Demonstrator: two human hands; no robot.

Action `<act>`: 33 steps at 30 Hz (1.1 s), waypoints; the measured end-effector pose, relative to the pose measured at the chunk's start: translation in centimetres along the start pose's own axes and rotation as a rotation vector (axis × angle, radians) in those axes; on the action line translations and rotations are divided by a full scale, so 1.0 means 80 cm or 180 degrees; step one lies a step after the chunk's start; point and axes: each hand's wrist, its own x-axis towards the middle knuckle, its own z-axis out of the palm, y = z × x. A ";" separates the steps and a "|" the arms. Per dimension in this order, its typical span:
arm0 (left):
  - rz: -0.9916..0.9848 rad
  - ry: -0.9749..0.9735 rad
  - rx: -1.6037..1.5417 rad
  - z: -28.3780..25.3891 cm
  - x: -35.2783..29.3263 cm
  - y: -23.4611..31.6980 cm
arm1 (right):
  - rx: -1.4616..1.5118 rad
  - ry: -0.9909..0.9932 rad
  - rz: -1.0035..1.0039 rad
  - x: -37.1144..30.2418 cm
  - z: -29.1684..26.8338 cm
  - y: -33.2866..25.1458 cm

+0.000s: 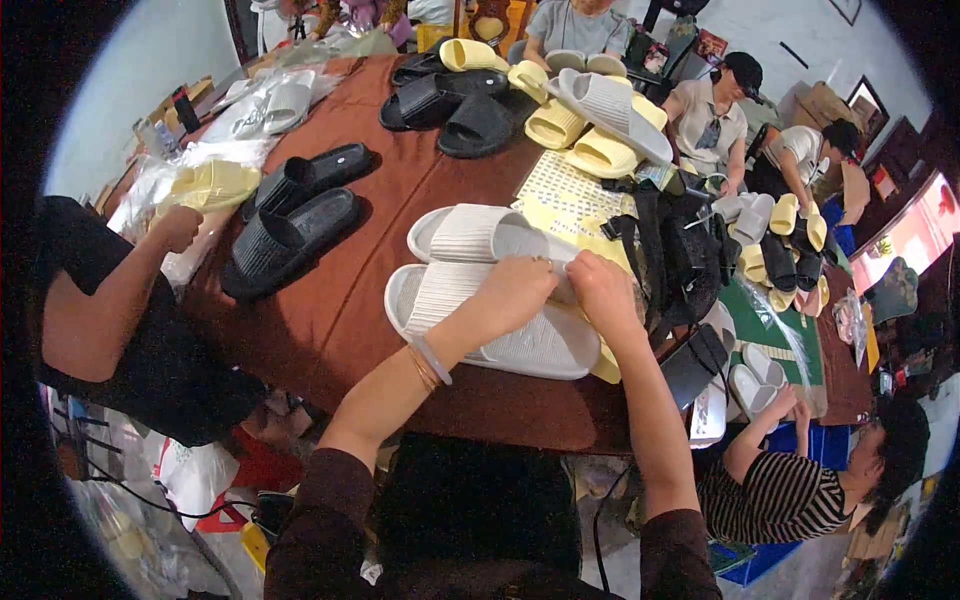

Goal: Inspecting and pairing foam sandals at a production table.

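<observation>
Two light grey slide sandals lie side by side before me, toes to the left. The far grey slide (460,232) has its heel end partly behind my hands; the near grey slide (540,345) is partly covered by my left forearm. My left hand (520,290) is closed with its fingertips over the far slide's heel end. My right hand (603,285) is closed too, its fingers meeting the left ones there. Whatever sits between the fingertips is hidden. Just beyond lies a yellow sheet of small stickers (565,190).
Black slides (295,235) lie left on the brown-covered table (350,330). Yellow, black and grey slides (600,150) are heaped at the far side. A black bag (690,250) stands right of the sheet. Co-workers handle slides around the table; one arm (130,270) reaches in at left.
</observation>
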 end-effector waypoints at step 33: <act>-0.0488 -0.0140 0.1564 -0.031 -0.039 0.006 | -0.0418 -0.1340 -0.0876 0.032 -0.005 0.033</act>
